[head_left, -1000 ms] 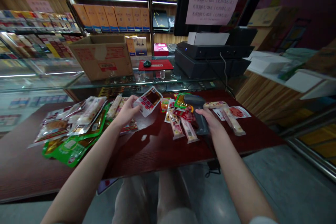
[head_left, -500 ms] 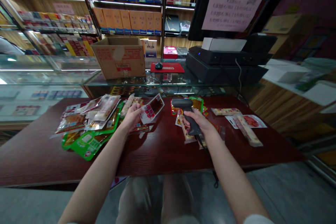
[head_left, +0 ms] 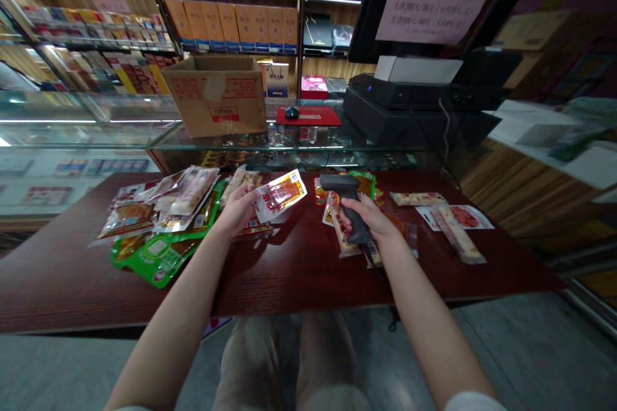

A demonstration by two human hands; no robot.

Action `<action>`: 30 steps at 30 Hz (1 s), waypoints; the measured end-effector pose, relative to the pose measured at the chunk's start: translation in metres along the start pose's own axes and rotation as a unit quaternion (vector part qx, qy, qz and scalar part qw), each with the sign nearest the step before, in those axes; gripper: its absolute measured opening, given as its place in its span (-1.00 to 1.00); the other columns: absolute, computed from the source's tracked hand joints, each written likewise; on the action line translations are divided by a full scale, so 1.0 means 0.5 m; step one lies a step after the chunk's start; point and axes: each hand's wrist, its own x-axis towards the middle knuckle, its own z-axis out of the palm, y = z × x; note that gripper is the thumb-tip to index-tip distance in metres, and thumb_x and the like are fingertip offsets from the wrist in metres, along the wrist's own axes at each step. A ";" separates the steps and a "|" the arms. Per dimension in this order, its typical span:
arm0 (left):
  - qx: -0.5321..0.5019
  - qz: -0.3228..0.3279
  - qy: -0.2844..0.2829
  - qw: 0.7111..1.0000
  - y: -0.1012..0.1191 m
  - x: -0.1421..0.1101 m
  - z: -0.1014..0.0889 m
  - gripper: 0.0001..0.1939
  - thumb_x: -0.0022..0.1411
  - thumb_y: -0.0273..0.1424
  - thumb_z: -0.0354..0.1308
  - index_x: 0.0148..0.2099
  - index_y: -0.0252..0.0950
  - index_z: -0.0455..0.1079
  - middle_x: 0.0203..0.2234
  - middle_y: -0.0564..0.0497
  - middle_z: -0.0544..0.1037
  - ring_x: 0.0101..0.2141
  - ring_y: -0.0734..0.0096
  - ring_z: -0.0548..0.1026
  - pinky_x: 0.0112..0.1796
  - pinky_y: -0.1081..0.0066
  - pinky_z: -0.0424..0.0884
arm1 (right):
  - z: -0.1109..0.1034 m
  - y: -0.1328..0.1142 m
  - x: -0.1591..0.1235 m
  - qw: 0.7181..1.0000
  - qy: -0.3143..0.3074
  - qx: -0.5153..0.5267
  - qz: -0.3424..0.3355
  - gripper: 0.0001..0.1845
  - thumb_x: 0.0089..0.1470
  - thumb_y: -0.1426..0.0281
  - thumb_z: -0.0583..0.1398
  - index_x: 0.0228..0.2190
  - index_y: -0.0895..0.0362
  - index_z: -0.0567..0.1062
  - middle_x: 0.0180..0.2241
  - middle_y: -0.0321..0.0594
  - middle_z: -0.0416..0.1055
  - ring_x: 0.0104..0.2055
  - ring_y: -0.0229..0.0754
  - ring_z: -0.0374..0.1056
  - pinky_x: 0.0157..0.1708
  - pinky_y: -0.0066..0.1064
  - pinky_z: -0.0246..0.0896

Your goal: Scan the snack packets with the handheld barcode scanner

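Note:
Pinched at its left end, a sealed snack packet [head_left: 283, 194] with a clear window and red print is held by my left hand [head_left: 240, 209] above the table. My right hand [head_left: 370, 217] wraps round the handle of a dark barcode scanner [head_left: 340, 183], whose head points left toward the packet. Beneath the scanner lie more packets and a wrapped pale bar [head_left: 343, 234], partly covered by it. Left of my left hand sits a heap of clear snack packets [head_left: 130, 213] and green packets [head_left: 161, 260]. Farther right, two wrapped bars [head_left: 457, 233] rest by a white-edged packet [head_left: 472, 217].
Behind the dark red table [head_left: 299, 282] runs a glass counter bearing a cardboard box [head_left: 219, 99], a mouse [head_left: 292, 113] on a red mat [head_left: 315, 117], and a black cash drawer [head_left: 385, 117] under a monitor. Stocked shelves stand behind. The scanner's cable hangs over the table's front edge.
The packet in my left hand has turned, so its window now catches the light and shows orange. The scanner stays in my right hand, nearly in place. The view has shifted slightly.

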 end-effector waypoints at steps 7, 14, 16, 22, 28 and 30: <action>0.050 0.079 0.069 0.993 0.032 -0.011 -0.008 -0.71 -0.01 -0.38 0.21 -0.28 -0.20 0.13 -0.48 0.13 0.43 -0.49 0.48 0.43 -0.38 0.42 0.41 | 0.011 -0.009 -0.009 0.999 0.029 0.019 0.029 -0.63 -0.04 0.14 0.31 -0.28 0.12 0.41 -0.71 -0.42 0.30 -0.73 -0.32 0.15 -0.74 -0.46 0.26; 0.411 0.254 0.255 0.838 0.075 -0.045 -0.082 -0.81 0.10 -0.50 0.00 -0.26 -0.24 0.39 -0.23 -0.03 0.54 -0.14 0.22 0.49 -0.01 0.22 0.37 | 0.009 -0.008 -0.008 0.999 0.027 0.010 0.017 -0.61 -0.04 0.13 0.30 -0.28 0.14 0.41 -0.70 -0.39 0.31 -0.72 -0.32 0.16 -0.72 -0.45 0.24; 0.478 0.257 0.276 0.793 0.067 -0.055 -0.096 -0.75 0.10 -0.53 -0.05 -0.28 -0.26 0.44 -0.14 -0.10 0.53 -0.02 0.12 0.46 0.12 0.12 0.28 | 0.006 -0.009 -0.008 0.999 0.032 0.013 0.000 -0.63 -0.04 0.14 0.30 -0.31 0.13 0.40 -0.70 -0.39 0.32 -0.71 -0.32 0.16 -0.71 -0.47 0.20; 0.632 0.200 0.278 0.695 0.029 -0.090 -0.072 -0.52 0.23 -0.29 0.04 0.12 -0.46 0.39 0.25 -0.40 0.25 0.29 -0.28 0.09 0.24 -0.20 -0.02 | -0.032 -0.032 -0.054 0.995 0.098 0.000 -0.030 -0.66 -0.04 0.15 0.31 -0.33 0.09 0.39 -0.72 -0.40 0.30 -0.72 -0.31 0.15 -0.72 -0.48 0.08; 0.688 0.228 0.162 0.670 0.009 -0.089 -0.034 -0.46 0.30 -0.44 -0.12 0.29 -0.39 0.27 0.33 -0.32 0.19 0.37 -0.15 -0.02 0.28 -0.22 -0.21 | -0.095 0.004 -0.153 0.985 0.150 0.003 -0.088 -0.62 -0.05 0.13 0.26 -0.23 0.10 0.47 -0.58 -0.26 0.43 -0.69 -0.30 0.09 -0.70 -0.42 -0.02; 0.704 0.210 0.119 0.668 -0.001 -0.079 -0.027 -0.51 0.33 -0.38 -0.14 0.22 -0.36 0.37 0.26 -0.34 0.31 0.29 -0.14 0.18 0.26 -0.16 -0.05 | -0.112 0.025 -0.171 0.981 0.165 0.013 -0.105 -0.57 -0.08 0.11 0.24 -0.19 0.07 0.47 -0.40 -0.14 0.54 -0.69 -0.33 0.06 -0.71 -0.40 -0.04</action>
